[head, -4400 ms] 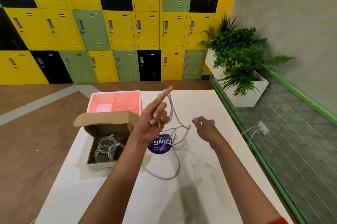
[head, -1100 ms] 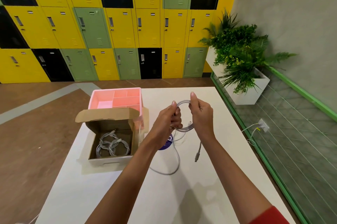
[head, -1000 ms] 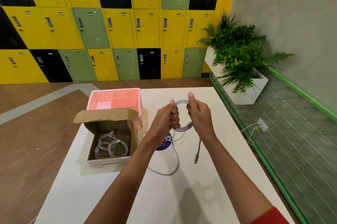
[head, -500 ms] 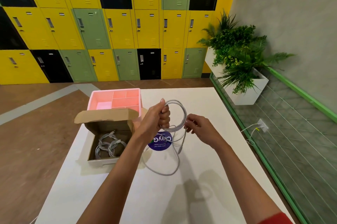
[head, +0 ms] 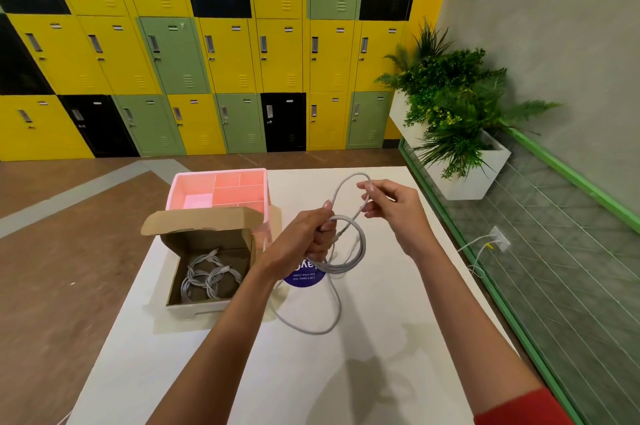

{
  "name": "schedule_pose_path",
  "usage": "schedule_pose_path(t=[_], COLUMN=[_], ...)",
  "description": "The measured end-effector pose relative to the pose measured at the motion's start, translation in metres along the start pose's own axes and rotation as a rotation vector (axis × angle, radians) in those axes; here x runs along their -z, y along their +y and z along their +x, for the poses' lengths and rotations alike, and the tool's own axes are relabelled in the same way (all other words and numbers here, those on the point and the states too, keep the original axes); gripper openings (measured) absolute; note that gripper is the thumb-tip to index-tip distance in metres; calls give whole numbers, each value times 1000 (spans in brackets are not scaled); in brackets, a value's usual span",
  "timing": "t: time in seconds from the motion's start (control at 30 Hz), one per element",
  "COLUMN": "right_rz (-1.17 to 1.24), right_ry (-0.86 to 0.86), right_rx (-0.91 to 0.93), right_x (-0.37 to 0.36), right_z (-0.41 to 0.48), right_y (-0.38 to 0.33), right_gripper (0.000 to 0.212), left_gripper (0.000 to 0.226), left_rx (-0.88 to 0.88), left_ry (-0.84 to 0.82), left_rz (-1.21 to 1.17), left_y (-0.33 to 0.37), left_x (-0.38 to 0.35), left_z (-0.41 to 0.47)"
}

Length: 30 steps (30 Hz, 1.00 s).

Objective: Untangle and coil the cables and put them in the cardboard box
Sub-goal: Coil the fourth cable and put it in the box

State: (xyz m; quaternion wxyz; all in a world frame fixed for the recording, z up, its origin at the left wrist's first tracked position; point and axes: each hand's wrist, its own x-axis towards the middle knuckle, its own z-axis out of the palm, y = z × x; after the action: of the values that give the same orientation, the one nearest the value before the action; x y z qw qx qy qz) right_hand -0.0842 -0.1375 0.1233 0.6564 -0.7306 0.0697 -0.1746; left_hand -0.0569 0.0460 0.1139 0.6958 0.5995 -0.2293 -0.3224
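Left grip (head: pixel 306 239) hiding cable (head: pixel 362 248) coil, sticker (head: pixel 304 280) half-covered

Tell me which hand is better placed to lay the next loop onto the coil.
Right, probably. The right hand pinches the raised loop of grey cable, just above the coil that the left hand grips.

White table (head: pixel 381 372). Open cardboard box (head: pixel 207 237) stands at the left edge. Pink divided tray (head: pixel 235 195) sits just behind it, at the far left corner. Round purple sticker (head: pixel 304 281) and a slack loop of grey cable (head: pixel 311 331) lie near the middle.
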Motion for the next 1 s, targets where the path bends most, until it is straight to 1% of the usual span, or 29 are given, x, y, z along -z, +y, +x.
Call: schedule_pose_path(t=[0.13,0.2,0.37,0.47,0.57,0.73,0.83,0.9,1.0], right_rz=[-22,-24,-1,1,-77,-212,-447,-571,-610], right_ry=[44,27,-140,-224,-308,-490,-478,-437,-255], right_rx=[-15,-39,-98,-153,-219,-159,-154,-142,-138], right_x=[1,0,-11,-15,-15,-17,-18,-20,-24], right_z=[-1,-2,-12,-18,-22,-23,-20,-19,-19], right_y=[3,3,-1,-3,-8,-12,-11,-12,-15], right_gripper=[21,23,30,30,36,29,33,35,48], left_gripper=[42,42,43,43,43,43,43,43,43], left_rx=[45,50,38,20,0,-39,-64,-80,-110], left_ry=[-61,-80,-36,43,121,191,277,327,402], left_rz=[-33,-49,-26,15,93,127,139,152,201], left_y=[3,5,3,0,-3,-4,-3,-3,-6], left_x=[3,2,1,3,7,7,8,8,8], left_z=[0,0,4,6,7,5,7,8,10])
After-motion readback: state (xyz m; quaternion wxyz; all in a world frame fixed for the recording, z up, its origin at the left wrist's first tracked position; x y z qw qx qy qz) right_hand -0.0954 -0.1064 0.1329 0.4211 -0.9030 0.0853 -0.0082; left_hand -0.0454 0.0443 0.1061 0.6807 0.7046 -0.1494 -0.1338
